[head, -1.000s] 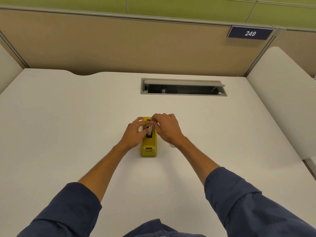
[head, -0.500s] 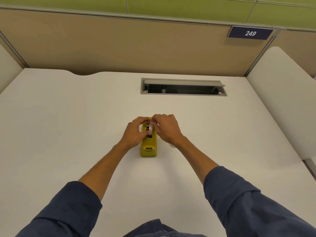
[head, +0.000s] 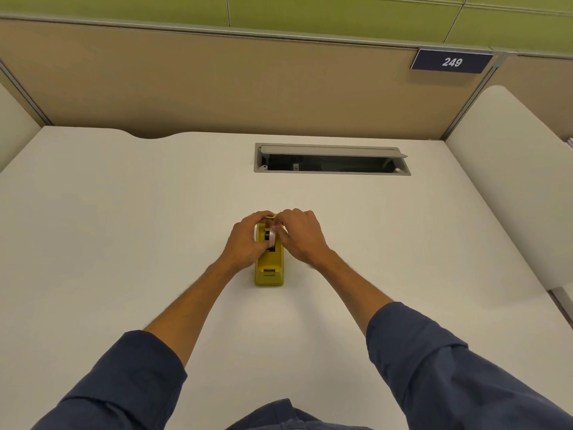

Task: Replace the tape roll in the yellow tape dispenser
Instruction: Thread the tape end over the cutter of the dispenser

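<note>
The yellow tape dispenser (head: pixel 269 268) stands on the white desk (head: pixel 124 228), its cutter end toward me. A clear tape roll (head: pixel 271 236) on a black core sits upright over the dispenser's well. My left hand (head: pixel 246 240) curls round the dispenser's left side, its fingers at the roll's left face. From the right, my right hand (head: pixel 299 235) pinches the roll with fingertips at its top edge. The far end of the dispenser is hidden behind both hands.
A grey cable hatch (head: pixel 331 158) stands open in the desk beyond the dispenser. A beige partition (head: pixel 217 85) with a "249" plate (head: pixel 451 61) closes the back. A white side panel (head: pixel 508 181) borders the right.
The tape roll has shifted slightly under my fingers and shows more of its black core. Both hands stay in nearly the same place at the dispenser.
</note>
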Demonstrator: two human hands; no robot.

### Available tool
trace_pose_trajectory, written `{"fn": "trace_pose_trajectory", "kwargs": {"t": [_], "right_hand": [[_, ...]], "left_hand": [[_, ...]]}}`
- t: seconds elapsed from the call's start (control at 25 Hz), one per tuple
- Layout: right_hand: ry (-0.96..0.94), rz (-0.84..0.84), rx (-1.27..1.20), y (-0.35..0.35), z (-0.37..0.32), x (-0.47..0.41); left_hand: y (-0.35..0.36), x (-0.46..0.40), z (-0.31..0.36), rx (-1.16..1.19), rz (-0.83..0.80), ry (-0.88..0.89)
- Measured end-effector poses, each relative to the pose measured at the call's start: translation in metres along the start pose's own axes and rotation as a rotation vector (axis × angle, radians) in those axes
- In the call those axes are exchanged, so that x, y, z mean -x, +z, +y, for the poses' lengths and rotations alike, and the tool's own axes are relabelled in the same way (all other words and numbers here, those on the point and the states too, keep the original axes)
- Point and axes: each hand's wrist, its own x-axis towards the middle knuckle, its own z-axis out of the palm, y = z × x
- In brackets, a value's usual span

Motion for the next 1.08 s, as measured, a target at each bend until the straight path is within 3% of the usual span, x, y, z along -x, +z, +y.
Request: {"fn": "trace_pose_trajectory", "kwargs": {"t": [0.48,1.08], "right_hand": [[-0.015,0.013,-0.010,0.004,0.003,0.004],[-0.051,0.026,-0.020,0.006,0.002,0.010]], "left_hand": [[0.000,0.001,0.004,0.118,0.012,0.022],[-0.004,0.002,0.006,0.025,-0.027,-0.015]]}}
